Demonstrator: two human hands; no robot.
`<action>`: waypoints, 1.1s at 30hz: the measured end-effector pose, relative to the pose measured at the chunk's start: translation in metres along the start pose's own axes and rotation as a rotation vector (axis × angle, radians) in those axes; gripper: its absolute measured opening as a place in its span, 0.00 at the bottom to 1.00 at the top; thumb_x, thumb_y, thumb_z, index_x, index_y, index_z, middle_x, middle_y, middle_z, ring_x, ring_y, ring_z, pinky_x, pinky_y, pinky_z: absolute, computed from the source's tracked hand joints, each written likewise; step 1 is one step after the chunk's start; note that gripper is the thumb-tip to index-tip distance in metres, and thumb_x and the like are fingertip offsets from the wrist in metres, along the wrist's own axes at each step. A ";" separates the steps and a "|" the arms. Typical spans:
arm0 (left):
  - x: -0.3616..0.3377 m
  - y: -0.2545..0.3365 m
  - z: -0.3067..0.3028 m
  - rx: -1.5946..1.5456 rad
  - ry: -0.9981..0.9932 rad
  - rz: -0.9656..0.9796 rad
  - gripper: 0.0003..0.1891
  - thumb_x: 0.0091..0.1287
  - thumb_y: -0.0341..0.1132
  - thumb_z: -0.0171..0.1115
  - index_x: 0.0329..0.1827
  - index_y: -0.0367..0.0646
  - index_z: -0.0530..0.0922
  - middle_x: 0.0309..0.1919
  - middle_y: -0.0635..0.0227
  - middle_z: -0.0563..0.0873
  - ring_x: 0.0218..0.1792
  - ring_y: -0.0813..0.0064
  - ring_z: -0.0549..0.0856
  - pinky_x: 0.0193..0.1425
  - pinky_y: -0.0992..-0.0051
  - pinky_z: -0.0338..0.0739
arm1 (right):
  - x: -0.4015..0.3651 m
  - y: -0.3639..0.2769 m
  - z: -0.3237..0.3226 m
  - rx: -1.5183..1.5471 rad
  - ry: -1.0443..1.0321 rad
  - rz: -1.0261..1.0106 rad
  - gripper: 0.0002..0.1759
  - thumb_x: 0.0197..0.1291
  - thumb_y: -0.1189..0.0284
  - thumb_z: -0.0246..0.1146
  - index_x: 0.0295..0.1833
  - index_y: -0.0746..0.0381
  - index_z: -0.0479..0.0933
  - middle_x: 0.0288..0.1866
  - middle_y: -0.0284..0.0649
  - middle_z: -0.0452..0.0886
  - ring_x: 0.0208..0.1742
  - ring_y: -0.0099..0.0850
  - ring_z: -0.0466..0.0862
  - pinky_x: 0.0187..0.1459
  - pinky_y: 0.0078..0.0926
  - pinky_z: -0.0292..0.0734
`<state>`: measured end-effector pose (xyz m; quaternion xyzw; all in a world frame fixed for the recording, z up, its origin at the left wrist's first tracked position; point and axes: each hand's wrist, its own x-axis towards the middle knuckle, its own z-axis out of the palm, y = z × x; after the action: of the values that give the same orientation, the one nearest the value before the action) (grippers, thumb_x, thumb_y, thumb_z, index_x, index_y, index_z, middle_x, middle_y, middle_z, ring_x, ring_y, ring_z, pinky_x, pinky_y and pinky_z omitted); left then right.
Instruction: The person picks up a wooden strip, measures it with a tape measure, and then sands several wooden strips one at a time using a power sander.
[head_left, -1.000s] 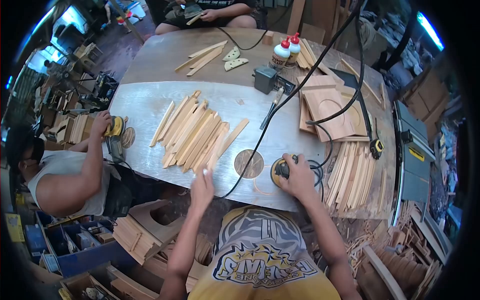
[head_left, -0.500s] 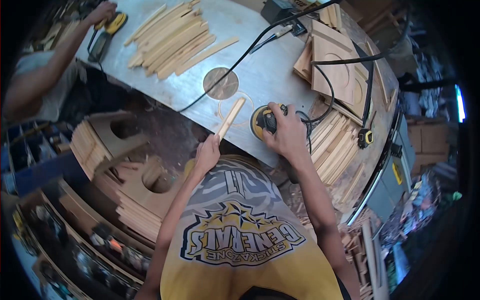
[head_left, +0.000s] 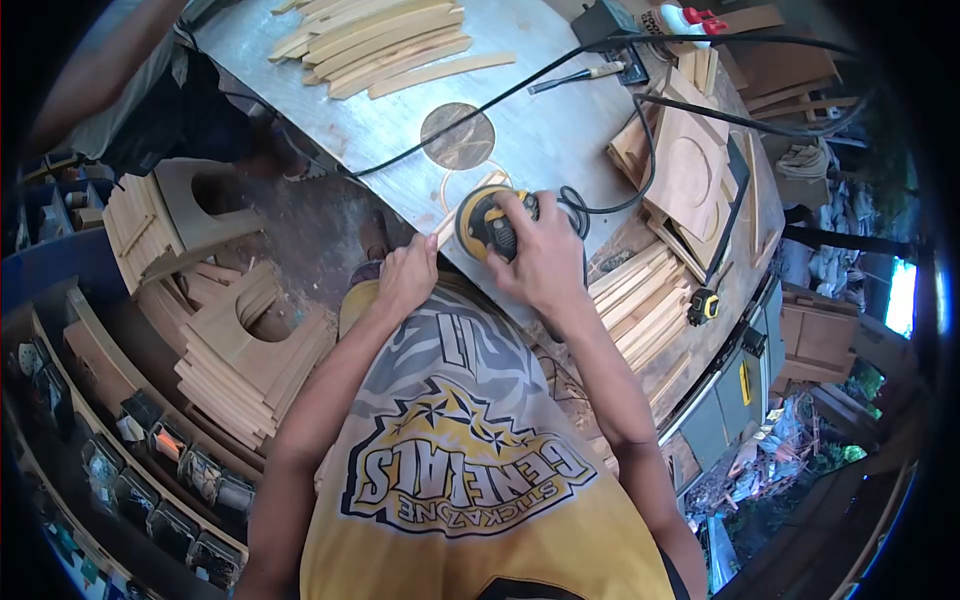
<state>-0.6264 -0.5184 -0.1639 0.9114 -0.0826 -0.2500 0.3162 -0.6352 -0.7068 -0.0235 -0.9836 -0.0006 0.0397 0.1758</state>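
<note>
My right hand [head_left: 541, 252] is wrapped over the top of a yellow-and-black orbital sander [head_left: 478, 222]. The sander sits on a narrow wooden strip [head_left: 447, 231], covering much of its length. My left hand [head_left: 408, 274] pinches the near end of that strip at the edge of the metal-topped table [head_left: 385, 120]. Behind the sander, a pale ring and a round dark disc [head_left: 458, 137] show in the tabletop. A black power cord [head_left: 655, 160] loops away from the sander toward the right.
Curved wooden strips [head_left: 390, 45] lie at the table's far side, with more strips [head_left: 640, 295] right of my hand. A chisel [head_left: 578, 77], wooden panels [head_left: 690, 165] and a tape measure [head_left: 703, 307] are nearby. Another person's arm [head_left: 105, 85] is at upper left. Cut boards [head_left: 235, 350] are stacked below.
My right hand has brought the sander left onto the wooden strip, which stood apart from it before. The view has shifted, and the other person's sander has left the picture.
</note>
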 end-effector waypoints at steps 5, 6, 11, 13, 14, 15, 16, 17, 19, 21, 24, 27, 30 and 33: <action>0.003 -0.002 0.004 0.026 0.017 0.002 0.28 0.81 0.50 0.35 0.42 0.33 0.76 0.29 0.33 0.83 0.35 0.30 0.83 0.45 0.39 0.76 | 0.005 0.002 -0.006 -0.045 -0.058 0.000 0.33 0.48 0.65 0.73 0.62 0.48 0.73 0.49 0.51 0.72 0.45 0.52 0.81 0.43 0.46 0.81; 0.004 -0.003 0.004 0.022 0.013 -0.002 0.28 0.81 0.50 0.35 0.42 0.33 0.76 0.29 0.33 0.83 0.35 0.30 0.83 0.45 0.39 0.76 | 0.005 0.002 -0.006 -0.047 -0.064 0.001 0.33 0.48 0.65 0.73 0.62 0.48 0.73 0.49 0.51 0.72 0.45 0.52 0.81 0.43 0.46 0.81; 0.004 -0.004 0.005 0.027 0.035 0.018 0.28 0.81 0.51 0.35 0.43 0.33 0.76 0.30 0.33 0.83 0.37 0.30 0.83 0.47 0.39 0.76 | 0.003 -0.003 -0.006 -0.010 -0.084 -0.001 0.33 0.47 0.66 0.74 0.62 0.48 0.73 0.48 0.50 0.71 0.45 0.51 0.80 0.42 0.46 0.81; 0.003 -0.004 0.005 0.027 0.020 0.006 0.28 0.81 0.51 0.35 0.43 0.32 0.76 0.30 0.33 0.83 0.37 0.30 0.83 0.48 0.39 0.75 | 0.004 -0.003 -0.005 -0.005 -0.082 0.000 0.33 0.46 0.67 0.74 0.62 0.48 0.73 0.48 0.50 0.71 0.45 0.50 0.80 0.42 0.46 0.81; 0.004 -0.003 0.005 0.023 0.020 -0.004 0.29 0.81 0.51 0.35 0.43 0.32 0.76 0.30 0.34 0.83 0.38 0.30 0.83 0.48 0.39 0.75 | 0.006 -0.002 -0.005 -0.006 -0.072 -0.011 0.34 0.46 0.67 0.74 0.62 0.48 0.73 0.48 0.49 0.71 0.45 0.50 0.80 0.42 0.47 0.81; 0.004 -0.003 0.004 0.024 0.015 -0.005 0.29 0.81 0.51 0.35 0.43 0.32 0.76 0.30 0.34 0.83 0.38 0.30 0.83 0.48 0.39 0.75 | 0.007 0.000 -0.005 -0.004 -0.075 -0.007 0.34 0.46 0.67 0.74 0.62 0.48 0.73 0.48 0.49 0.71 0.45 0.50 0.80 0.42 0.47 0.81; 0.004 -0.002 0.003 0.023 0.010 -0.009 0.29 0.81 0.51 0.35 0.43 0.32 0.76 0.30 0.34 0.83 0.38 0.30 0.83 0.48 0.39 0.75 | 0.009 0.003 -0.005 -0.009 -0.065 -0.010 0.34 0.46 0.67 0.74 0.62 0.48 0.73 0.47 0.49 0.71 0.45 0.50 0.80 0.42 0.47 0.81; 0.004 -0.002 0.003 0.022 0.004 -0.013 0.29 0.81 0.51 0.35 0.43 0.32 0.76 0.30 0.34 0.83 0.37 0.30 0.83 0.48 0.39 0.75 | 0.010 0.007 -0.005 -0.014 -0.055 -0.011 0.34 0.46 0.67 0.74 0.62 0.48 0.73 0.47 0.49 0.71 0.45 0.50 0.80 0.42 0.47 0.81; 0.005 -0.003 0.004 0.028 -0.007 -0.023 0.28 0.81 0.51 0.35 0.43 0.33 0.76 0.31 0.34 0.83 0.38 0.30 0.83 0.48 0.39 0.75 | 0.014 0.013 -0.008 -0.012 -0.049 -0.007 0.33 0.47 0.67 0.73 0.62 0.47 0.74 0.47 0.49 0.71 0.45 0.50 0.81 0.42 0.47 0.81; 0.007 -0.004 0.005 0.034 -0.017 -0.030 0.28 0.81 0.51 0.35 0.43 0.33 0.76 0.31 0.34 0.83 0.38 0.31 0.83 0.48 0.39 0.75 | 0.018 0.020 -0.010 -0.043 -0.036 0.020 0.32 0.47 0.66 0.72 0.61 0.47 0.74 0.46 0.48 0.71 0.44 0.50 0.81 0.42 0.47 0.80; 0.007 -0.004 0.004 0.025 0.002 -0.035 0.28 0.81 0.51 0.35 0.42 0.33 0.76 0.31 0.33 0.83 0.38 0.31 0.83 0.47 0.39 0.75 | 0.026 0.036 -0.012 -0.038 -0.041 0.054 0.32 0.47 0.67 0.72 0.62 0.46 0.74 0.48 0.49 0.72 0.45 0.52 0.82 0.44 0.48 0.80; 0.006 -0.002 0.002 0.052 -0.009 -0.030 0.28 0.81 0.51 0.35 0.42 0.33 0.76 0.31 0.33 0.83 0.38 0.30 0.83 0.48 0.39 0.75 | 0.025 0.047 -0.018 -0.063 0.005 0.099 0.32 0.47 0.66 0.72 0.62 0.46 0.74 0.49 0.50 0.74 0.46 0.52 0.82 0.46 0.48 0.80; 0.007 -0.003 0.001 0.077 -0.016 -0.042 0.28 0.81 0.50 0.35 0.43 0.33 0.76 0.31 0.34 0.83 0.38 0.30 0.83 0.48 0.39 0.75 | 0.025 0.052 -0.029 -0.086 0.083 0.146 0.32 0.47 0.64 0.72 0.62 0.45 0.74 0.51 0.50 0.74 0.48 0.52 0.82 0.48 0.47 0.80; 0.007 -0.003 0.003 0.072 -0.002 -0.018 0.27 0.81 0.50 0.36 0.43 0.33 0.75 0.31 0.34 0.84 0.38 0.30 0.83 0.47 0.39 0.75 | 0.025 0.046 -0.029 -0.042 0.073 0.125 0.32 0.47 0.65 0.72 0.62 0.46 0.74 0.50 0.50 0.74 0.48 0.52 0.82 0.48 0.47 0.80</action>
<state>-0.6220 -0.5197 -0.1708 0.9227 -0.0838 -0.2504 0.2808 -0.6081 -0.7592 -0.0146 -0.9860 0.0662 0.0146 0.1522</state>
